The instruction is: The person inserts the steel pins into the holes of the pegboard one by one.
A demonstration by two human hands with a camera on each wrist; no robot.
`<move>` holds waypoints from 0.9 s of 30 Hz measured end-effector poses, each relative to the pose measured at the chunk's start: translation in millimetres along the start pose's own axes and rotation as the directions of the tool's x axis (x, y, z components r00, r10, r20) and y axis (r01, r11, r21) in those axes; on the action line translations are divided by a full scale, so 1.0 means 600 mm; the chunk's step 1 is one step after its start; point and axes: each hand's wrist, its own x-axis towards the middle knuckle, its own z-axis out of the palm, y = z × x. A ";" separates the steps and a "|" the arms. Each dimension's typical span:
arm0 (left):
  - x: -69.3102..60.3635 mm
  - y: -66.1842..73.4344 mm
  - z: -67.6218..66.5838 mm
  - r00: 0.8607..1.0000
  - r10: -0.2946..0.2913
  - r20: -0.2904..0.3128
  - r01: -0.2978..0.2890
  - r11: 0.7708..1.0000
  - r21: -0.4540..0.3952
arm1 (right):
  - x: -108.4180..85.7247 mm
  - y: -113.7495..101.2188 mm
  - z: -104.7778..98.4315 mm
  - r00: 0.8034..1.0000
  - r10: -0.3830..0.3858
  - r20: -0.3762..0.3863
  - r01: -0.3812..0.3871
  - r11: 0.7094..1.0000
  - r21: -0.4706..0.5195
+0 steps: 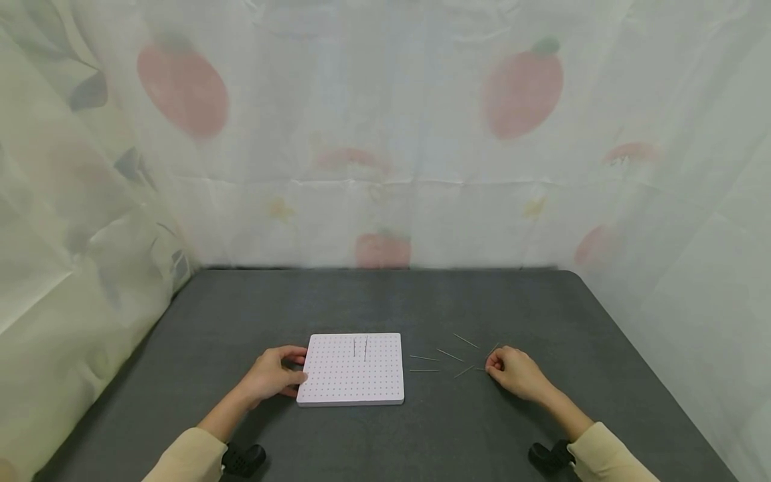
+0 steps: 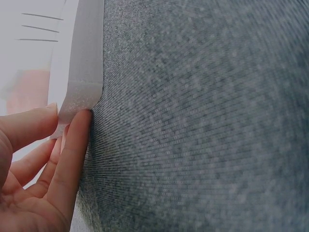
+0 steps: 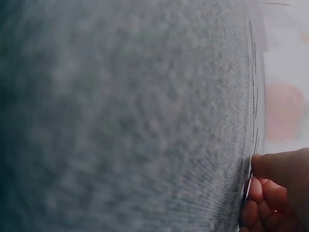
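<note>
- The left hand (image 1: 268,376) has its grip on the white board (image 1: 349,387), thumb at the upper edge and fingers against the side and lower edge near one corner.
- The board lies flat on the dark grey bench (image 1: 361,442), between the two hands and nearer the left; rows of small holes cover its top.
- Thin rods (image 1: 354,349) stand upright from the board's far half; the left wrist view shows three of them, side by side.
- The right hand (image 1: 519,375) is low at the bench, well apart from the board, with bent fingers and the thumb close to the fingertips. Its grip is at a rod; I cannot tell whether that one is pinched or merely touched.
- Loose rods (image 1: 450,355) lie scattered on the bench between the board and the right hand, pointing various ways.
- Cream sleeves (image 1: 189,456) cover both forearms, and a black device (image 1: 243,460) sits at each wrist.
- A pale curtain (image 1: 385,87) with red fruit prints hangs behind the bench.
</note>
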 end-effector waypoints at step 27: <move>-0.003 0.002 -0.001 1.000 0.008 0.006 -0.008 1.000 0.001 | 0.042 -0.049 -0.006 0.999 0.042 0.008 -0.042 0.996 0.084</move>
